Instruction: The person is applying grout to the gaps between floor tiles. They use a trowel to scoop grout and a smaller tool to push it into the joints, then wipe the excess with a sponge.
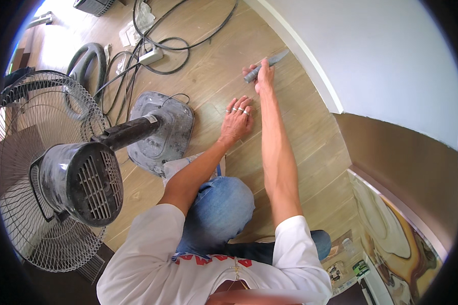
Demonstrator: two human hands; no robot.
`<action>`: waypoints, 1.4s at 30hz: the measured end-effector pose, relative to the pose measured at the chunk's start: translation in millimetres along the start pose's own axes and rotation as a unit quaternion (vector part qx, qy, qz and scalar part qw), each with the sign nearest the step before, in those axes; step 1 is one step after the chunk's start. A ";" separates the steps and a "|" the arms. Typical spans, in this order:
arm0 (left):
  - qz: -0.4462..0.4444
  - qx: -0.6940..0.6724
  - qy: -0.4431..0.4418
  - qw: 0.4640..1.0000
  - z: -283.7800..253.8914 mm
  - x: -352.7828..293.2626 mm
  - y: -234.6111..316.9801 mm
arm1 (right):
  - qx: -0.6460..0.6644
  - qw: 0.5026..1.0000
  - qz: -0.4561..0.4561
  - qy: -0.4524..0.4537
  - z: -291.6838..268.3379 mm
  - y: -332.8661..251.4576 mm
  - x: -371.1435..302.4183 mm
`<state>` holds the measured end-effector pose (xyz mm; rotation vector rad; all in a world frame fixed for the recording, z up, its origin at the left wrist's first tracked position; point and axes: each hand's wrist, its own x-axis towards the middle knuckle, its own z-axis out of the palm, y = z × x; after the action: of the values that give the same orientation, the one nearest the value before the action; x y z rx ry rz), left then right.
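My right hand (265,79) is wrapped round the grey handle of a knife (278,58). Its pointed blade reaches away to the upper right, toward the white baseboard (310,61), with a gap between them. Just left of it and nearer to me, my left hand (236,123) rests palm down on the wooden floor (224,76), fingers stretched out and holding nothing. Several rings show on those fingers. Part of the knife's handle is hidden by my right fingers.
A dusty standing fan (86,178) with a square base (163,134) is at my left. Black cables (175,48) and a white power strip (151,56) lie beyond it. A white wall (381,66) and a marbled panel (392,229) bound the right side.
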<state>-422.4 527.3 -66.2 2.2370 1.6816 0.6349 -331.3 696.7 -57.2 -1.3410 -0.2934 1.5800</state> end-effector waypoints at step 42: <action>0.003 -0.002 -0.004 1.000 -3.7 -2.5 -2.1 | -0.133 0.991 0.004 0.012 8.5 -5.3 11.3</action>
<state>-426.5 525.3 -64.5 2.2386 1.6686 0.6285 -334.4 711.4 -57.2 -1.5638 -0.4993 1.5701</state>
